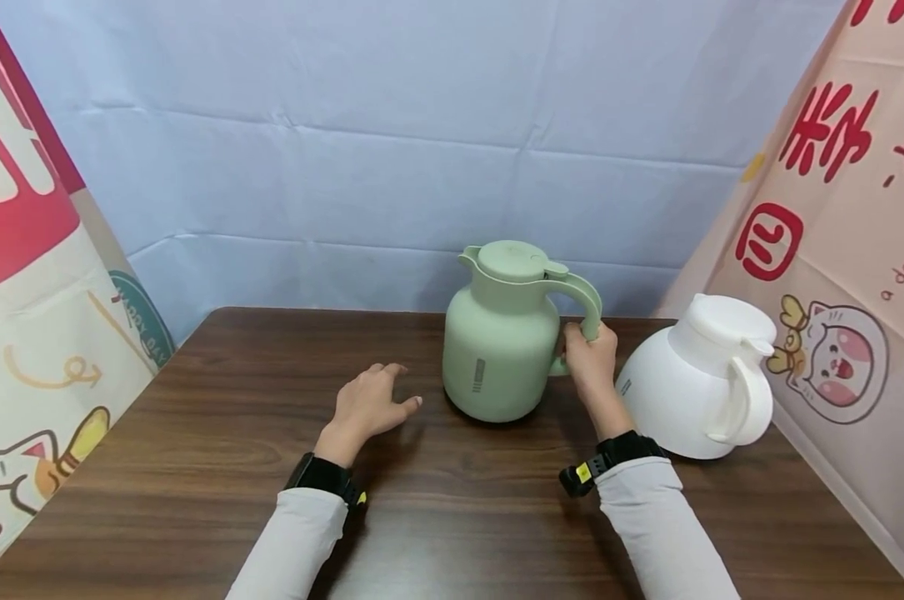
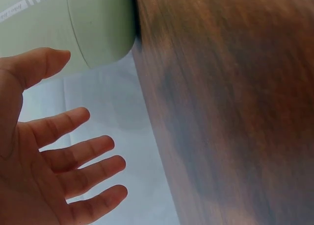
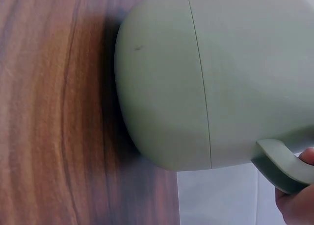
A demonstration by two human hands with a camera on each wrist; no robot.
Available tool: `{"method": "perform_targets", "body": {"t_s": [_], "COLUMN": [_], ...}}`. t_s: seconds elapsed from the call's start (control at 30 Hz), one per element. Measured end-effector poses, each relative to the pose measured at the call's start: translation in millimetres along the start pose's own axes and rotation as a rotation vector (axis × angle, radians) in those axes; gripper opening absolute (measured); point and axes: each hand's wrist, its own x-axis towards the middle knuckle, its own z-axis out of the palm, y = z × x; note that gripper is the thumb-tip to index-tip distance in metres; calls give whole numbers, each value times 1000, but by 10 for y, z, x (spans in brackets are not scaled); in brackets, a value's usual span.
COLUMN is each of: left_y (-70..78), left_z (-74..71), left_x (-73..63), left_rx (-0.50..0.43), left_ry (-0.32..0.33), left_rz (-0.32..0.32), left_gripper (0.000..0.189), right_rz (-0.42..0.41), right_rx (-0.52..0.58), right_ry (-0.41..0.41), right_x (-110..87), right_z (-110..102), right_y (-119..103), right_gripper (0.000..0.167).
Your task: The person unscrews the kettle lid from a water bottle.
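A light green thermos jug (image 1: 501, 350) stands upright near the middle of the table, its spout to the left and its handle to the right. My right hand (image 1: 591, 360) grips that handle; in the right wrist view, part of the hand (image 3: 298, 205) shows at the handle's lower end (image 3: 284, 166). To the left of the jug, my left hand (image 1: 371, 405) hovers over the table with fingers spread and holds nothing. The left wrist view has its palm (image 2: 24, 181) facing the jug's lower body (image 2: 98, 24), thumb and fingers apart.
A white thermos jug (image 1: 691, 392) sits at the right, just beyond my right forearm, with its handle toward the right. The brown wood table (image 1: 219, 433) ends at a back edge before a pale blue cloth (image 1: 392, 183). Printed cloths (image 1: 834, 275) hang at both sides.
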Motion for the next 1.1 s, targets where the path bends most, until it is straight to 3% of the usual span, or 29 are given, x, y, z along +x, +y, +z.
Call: {"method": "perform_targets", "body": {"t_s": [0.3,0.57,0.87,1.1], "left_y": [-10,-31,-67,-95], "left_z": [-25,-57,-111,-137], "left_x": [-66,-132,-220,-297], "left_rx": [26,25,40,33], "left_ry": [-5,-5,-2,-11], "left_rz": [-11,-15,-4,-7], "left_gripper": [56,55,56,56], "right_rz": [-35,-16,-10,-13], "right_rx": [7,65,38,55], "right_ry": [-11,-48,-52,-60], "right_x": [-134,-222,-467,-477], "right_z": [3,-15,-41,-17], "right_y": [-25,-59,-413,-263], "right_gripper": [28,30,32,33]}}
